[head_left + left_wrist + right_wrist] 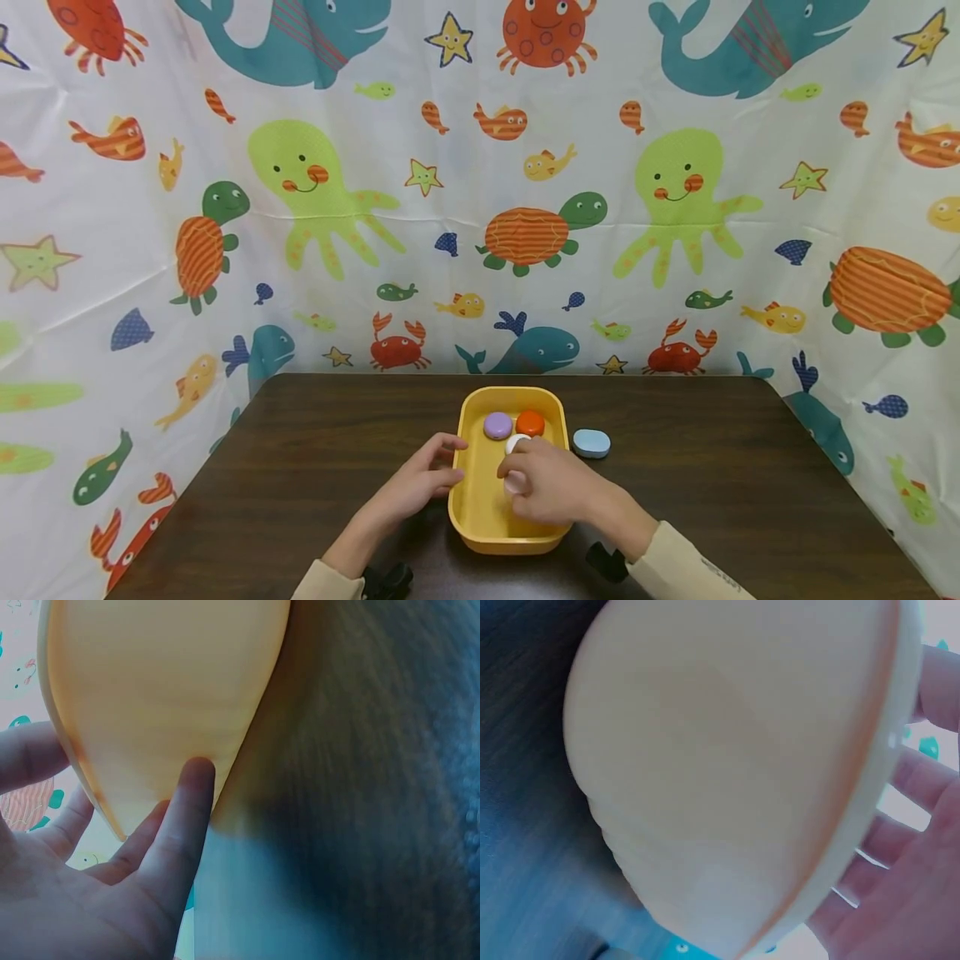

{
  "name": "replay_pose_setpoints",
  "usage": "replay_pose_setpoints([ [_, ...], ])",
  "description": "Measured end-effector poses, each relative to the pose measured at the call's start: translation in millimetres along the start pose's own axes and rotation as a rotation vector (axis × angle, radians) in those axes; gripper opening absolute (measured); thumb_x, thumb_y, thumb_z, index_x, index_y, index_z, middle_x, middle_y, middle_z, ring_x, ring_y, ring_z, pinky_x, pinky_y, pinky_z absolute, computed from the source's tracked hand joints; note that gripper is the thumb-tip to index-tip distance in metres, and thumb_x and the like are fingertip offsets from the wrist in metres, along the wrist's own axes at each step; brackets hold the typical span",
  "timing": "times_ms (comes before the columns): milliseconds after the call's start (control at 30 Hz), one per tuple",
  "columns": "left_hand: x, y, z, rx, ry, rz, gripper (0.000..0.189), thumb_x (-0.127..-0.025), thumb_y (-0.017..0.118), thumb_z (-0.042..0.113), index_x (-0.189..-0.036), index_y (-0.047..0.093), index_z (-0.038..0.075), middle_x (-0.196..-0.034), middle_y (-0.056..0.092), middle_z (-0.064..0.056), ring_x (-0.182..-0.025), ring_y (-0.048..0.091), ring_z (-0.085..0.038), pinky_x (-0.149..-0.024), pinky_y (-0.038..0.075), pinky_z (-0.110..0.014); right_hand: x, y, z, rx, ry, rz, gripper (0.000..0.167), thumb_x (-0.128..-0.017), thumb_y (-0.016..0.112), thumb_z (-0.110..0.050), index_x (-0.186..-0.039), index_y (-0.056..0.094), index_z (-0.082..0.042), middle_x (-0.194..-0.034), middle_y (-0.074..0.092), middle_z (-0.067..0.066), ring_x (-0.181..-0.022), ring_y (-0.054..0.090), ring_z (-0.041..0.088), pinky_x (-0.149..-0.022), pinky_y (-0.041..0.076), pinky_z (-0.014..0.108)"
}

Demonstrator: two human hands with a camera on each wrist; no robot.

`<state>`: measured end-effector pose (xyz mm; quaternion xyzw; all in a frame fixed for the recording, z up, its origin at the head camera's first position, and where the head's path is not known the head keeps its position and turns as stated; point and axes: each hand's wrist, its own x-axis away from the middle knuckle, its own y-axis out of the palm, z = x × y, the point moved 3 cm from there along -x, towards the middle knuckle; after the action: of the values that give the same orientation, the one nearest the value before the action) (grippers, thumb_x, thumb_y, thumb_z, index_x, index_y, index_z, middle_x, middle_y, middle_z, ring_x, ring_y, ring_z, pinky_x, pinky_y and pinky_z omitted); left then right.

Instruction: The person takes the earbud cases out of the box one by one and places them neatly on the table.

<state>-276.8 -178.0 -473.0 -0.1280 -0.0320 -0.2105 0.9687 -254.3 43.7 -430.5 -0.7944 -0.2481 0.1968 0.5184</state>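
A yellow tray (472,500) with rounded corners stands on the table before me. In it lie a purple round piece (498,426), an orange-red round piece (530,423) and a white round piece (515,443), partly covered by my right hand (555,483). That hand reaches over the tray's right rim and pinches a pale round piece (516,482) between thumb and forefinger. My left hand (412,483) rests at the tray's left side, its loosely bent fingers touching the rim and outer wall, as the left wrist view shows.
A light blue, rounded oblong piece (592,443) lies on the dark wooden table (345,433), just right of the tray. Behind the table hangs a white cloth (450,292) printed with sea animals. Dark wrist straps show at both cuffs.
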Motion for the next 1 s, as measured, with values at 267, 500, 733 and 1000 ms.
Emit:
replay_pose_setpoints([
  [267,-0.5,0.2,0.5,0.004,0.012,-0.007,0.042,-0.1,0.06,0.014,-0.138,0.045,0.005,-0.131,0.049,-0.02,-0.108,0.058,-0.028,-0.092,0.056,-0.045,4.9,-10,0,0.011,0.018,0.05,0.037,-0.081,0.074,-0.025,-0.117,0.074,-0.015,-0.11,0.064,-0.006,-0.099,0.055,0.012,-0.094,0.052,0.037],
  [500,-0.1,-0.5,1.9,0.006,0.025,-0.013,0.041,-0.101,0.06,0.014,-0.138,0.045,0.003,-0.131,0.048,-0.021,-0.109,0.058,-0.029,-0.093,0.056,-0.045,9.1,-15,-1,0.013,0.012,0.087,0.036,-0.082,0.073,-0.024,-0.117,0.073,-0.016,-0.112,0.065,-0.006,-0.102,0.054,0.014,-0.097,0.052,0.04],
  [733,-1.5,-0.9,-1.5,0.012,0.022,-0.019,0.042,-0.101,0.061,0.015,-0.139,0.045,0.004,-0.131,0.048,-0.02,-0.11,0.058,-0.028,-0.093,0.056,-0.045,14.1,-18,-2,0.004,0.024,0.12,0.035,-0.082,0.074,-0.023,-0.116,0.073,-0.015,-0.111,0.065,-0.005,-0.102,0.054,0.016,-0.098,0.051,0.042],
  [1000,-2.8,-1.2,-3.0,0.004,0.003,-0.011,0.042,-0.1,0.061,0.015,-0.138,0.046,0.005,-0.131,0.048,-0.019,-0.108,0.058,-0.028,-0.092,0.056,-0.045,20.6,-25,-3,0.01,0.028,0.191,0.033,-0.082,0.073,-0.023,-0.114,0.073,-0.017,-0.111,0.063,-0.004,-0.104,0.054,0.017,-0.096,0.051,0.043],
])
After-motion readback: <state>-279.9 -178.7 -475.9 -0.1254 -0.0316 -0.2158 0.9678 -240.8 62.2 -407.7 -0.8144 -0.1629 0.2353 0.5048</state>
